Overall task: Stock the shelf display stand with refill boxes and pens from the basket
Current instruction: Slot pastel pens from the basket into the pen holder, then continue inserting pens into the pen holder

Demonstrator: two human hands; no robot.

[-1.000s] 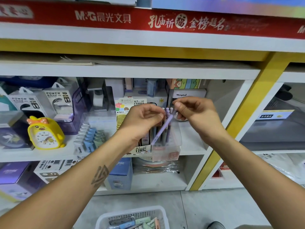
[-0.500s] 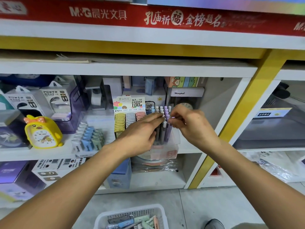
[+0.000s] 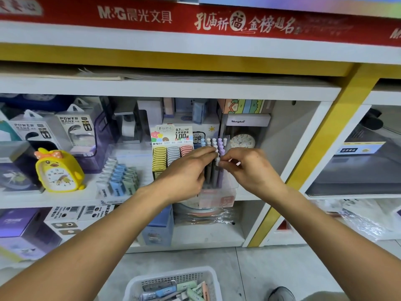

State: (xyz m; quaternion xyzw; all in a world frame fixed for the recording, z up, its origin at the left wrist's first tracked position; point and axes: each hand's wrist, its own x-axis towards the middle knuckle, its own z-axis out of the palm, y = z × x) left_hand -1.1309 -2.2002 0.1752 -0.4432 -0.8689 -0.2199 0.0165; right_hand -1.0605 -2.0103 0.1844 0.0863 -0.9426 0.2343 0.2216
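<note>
The display stand [image 3: 219, 199] sits at the front of the middle shelf. Its left part holds rows of yellow, grey and pink refill boxes [image 3: 159, 158]. Its clear right part holds upright pens [image 3: 220, 146] with white, blue and purple caps. My left hand [image 3: 186, 172] reaches over the stand, its fingertips at the pen tops. My right hand [image 3: 249, 168] pinches the white top of one pen [image 3: 217, 162] that stands among the others. The white basket [image 3: 134, 285] is on the floor below, with several pastel refill boxes [image 3: 188, 287] inside.
A yellow chick alarm clock [image 3: 58, 170] and a tray of pastel items [image 3: 119, 181] stand to the left of the stand. Power bank boxes [image 3: 74, 129] and a boxed clock [image 3: 243, 140] fill the back. A yellow post [image 3: 321, 148] borders the shelf on the right.
Both hands have come down from holding a purple pen slanted above the stand. The pens now stand upright in the clear holder, with my fingers at their tops.
</note>
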